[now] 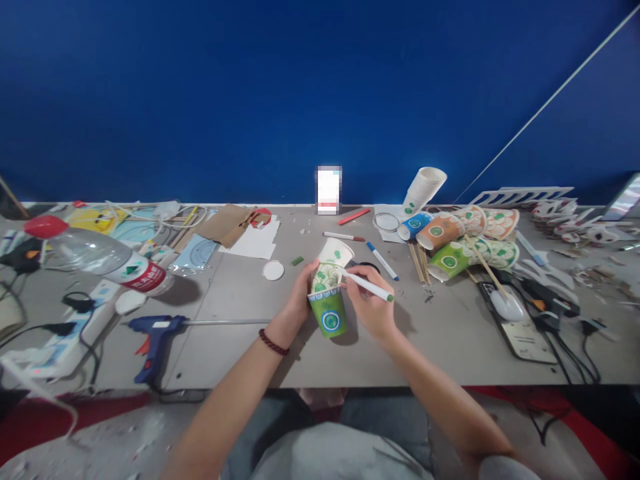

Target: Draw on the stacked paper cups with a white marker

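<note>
My left hand (298,295) is wrapped round the side of several joined paper cups (329,317), which stand in a slanting column. The lowest cup is green with a round blue-and-white emblem; above it come white cups with green leaf prints. My right hand (373,310) pinches a white marker (374,288) with a green end. Its tip points left at the upper part of the cups; whether it touches them I cannot tell. A small green cap (297,261) lies behind my left hand, near a white paper disc (273,270).
Red-ended and blue markers (383,261) lie behind the cups. To the right are joined coloured cups (440,233), a leaning cup stack (424,190), wooden sticks (419,263) and a phone (525,340). A glue gun (157,340), water bottle (100,257) and power strip (75,340) occupy the left.
</note>
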Demonstrator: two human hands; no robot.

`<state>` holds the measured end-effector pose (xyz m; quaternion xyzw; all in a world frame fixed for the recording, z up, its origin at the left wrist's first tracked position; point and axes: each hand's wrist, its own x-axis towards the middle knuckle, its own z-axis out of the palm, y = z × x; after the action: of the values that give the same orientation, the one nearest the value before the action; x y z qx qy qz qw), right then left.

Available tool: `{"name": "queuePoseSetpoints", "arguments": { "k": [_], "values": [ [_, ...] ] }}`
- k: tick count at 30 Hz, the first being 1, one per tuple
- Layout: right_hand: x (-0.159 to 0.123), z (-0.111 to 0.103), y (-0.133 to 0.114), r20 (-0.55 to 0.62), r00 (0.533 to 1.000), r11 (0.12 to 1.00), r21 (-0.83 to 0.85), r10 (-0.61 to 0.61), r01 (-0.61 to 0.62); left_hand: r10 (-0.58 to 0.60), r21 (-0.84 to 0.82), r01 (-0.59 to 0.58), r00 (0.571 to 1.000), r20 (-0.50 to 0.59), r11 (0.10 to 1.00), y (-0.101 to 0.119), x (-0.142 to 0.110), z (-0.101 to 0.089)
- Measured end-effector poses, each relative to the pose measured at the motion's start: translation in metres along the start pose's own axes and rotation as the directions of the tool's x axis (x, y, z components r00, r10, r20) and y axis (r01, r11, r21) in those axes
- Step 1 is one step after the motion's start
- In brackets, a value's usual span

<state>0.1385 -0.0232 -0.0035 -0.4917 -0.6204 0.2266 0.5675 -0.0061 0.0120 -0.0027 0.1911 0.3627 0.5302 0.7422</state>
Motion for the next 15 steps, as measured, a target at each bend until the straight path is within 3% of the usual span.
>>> {"name": "queuePoseSetpoints", "arguments": {
  "k": [15],
  "values": [
    [0.0013,-0.0013,-0.0040,0.001,1.000,1.000,-0.005,0.005,-0.005,0.038,-0.012,-0.038,0.999,-0.007,0.999,-0.0030,0.0028,-0.0033]
  ]
}}
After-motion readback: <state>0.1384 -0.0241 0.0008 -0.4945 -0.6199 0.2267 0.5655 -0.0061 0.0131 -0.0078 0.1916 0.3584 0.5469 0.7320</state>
